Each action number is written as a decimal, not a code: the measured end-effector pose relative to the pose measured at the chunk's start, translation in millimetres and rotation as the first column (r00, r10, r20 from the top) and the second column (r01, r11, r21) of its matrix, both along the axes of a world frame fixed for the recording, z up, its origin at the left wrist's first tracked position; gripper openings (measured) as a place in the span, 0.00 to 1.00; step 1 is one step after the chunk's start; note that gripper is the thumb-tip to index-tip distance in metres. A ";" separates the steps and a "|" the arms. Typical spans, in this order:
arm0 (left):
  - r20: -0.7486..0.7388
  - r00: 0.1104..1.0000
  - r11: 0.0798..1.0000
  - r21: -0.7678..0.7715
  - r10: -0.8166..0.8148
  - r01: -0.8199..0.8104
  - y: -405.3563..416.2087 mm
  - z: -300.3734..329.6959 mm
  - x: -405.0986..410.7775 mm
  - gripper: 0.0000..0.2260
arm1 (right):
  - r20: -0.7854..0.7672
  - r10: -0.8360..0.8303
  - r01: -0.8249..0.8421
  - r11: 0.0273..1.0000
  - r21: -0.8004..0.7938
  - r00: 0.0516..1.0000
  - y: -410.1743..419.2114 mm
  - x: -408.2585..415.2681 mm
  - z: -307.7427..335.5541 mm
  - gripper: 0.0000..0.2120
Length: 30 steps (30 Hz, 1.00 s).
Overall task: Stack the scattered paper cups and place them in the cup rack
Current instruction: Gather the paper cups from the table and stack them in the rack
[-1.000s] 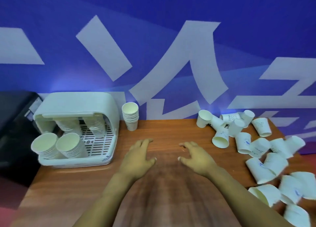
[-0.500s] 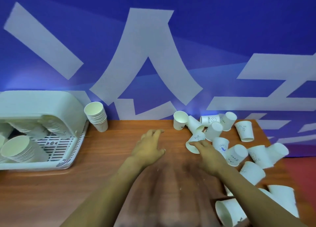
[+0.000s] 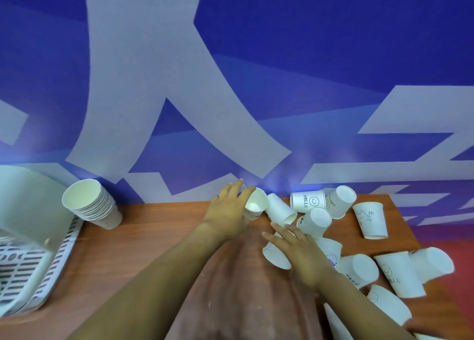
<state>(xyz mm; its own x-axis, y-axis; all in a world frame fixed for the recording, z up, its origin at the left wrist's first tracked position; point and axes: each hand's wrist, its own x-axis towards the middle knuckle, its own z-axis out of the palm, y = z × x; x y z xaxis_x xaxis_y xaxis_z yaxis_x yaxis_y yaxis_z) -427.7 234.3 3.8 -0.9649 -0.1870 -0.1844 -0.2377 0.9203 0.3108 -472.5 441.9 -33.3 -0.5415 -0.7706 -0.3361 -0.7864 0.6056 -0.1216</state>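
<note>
Left hand (image 3: 228, 211) grips an upright cup (image 3: 254, 204), right hand (image 3: 298, 250) seemingly rests spread on a tipped cup (image 3: 275, 255); crowding cup (image 3: 307, 201) reads HELLO.

White paper cups (image 3: 370, 220) scattered; stack (image 3: 89, 203) beside rack (image 3: 33, 211).

I can read "HELLO" with a smiling face on the lying cup (image 3: 307, 201) near the wall. The tilted cup (image 3: 339, 203) beside it also says "HELLO". On the cup at right (image 3: 398, 273) I read only "LLO". Other prints are too small for me.
</note>
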 end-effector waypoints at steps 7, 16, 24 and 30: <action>-0.002 0.998 0.996 -0.066 -0.058 0.057 6.4 -38.2 -25.7 0.29 | -0.080 0.073 -0.074 0.997 -0.010 0.994 -0.2 -13.9 -40.0 0.52; -0.036 0.999 0.992 -0.128 -0.005 0.000 16.6 -57.9 -31.3 0.31 | -0.112 0.076 -0.088 0.990 -0.113 0.991 -5.4 -5.6 -48.1 0.44; 0.062 0.996 0.998 -0.041 0.060 -0.057 9.3 -46.4 10.8 0.26 | 0.047 0.008 -0.001 0.991 -0.130 0.999 -5.9 19.2 -19.0 0.33; -0.046 0.991 0.992 -0.006 0.124 -0.124 -12.3 -5.2 72.3 0.27 | 0.198 -0.198 0.246 0.934 -0.260 0.960 -20.4 46.3 23.2 0.35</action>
<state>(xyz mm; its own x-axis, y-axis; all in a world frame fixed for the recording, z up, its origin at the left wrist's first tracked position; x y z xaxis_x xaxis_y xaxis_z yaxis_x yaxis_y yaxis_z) -355.4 222.1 -1.4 -0.9415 -0.3072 -0.1384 -0.3360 0.8871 0.3164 -426.2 421.5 -10.1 -0.6646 -0.7127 -0.2242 -0.5897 0.6847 -0.4282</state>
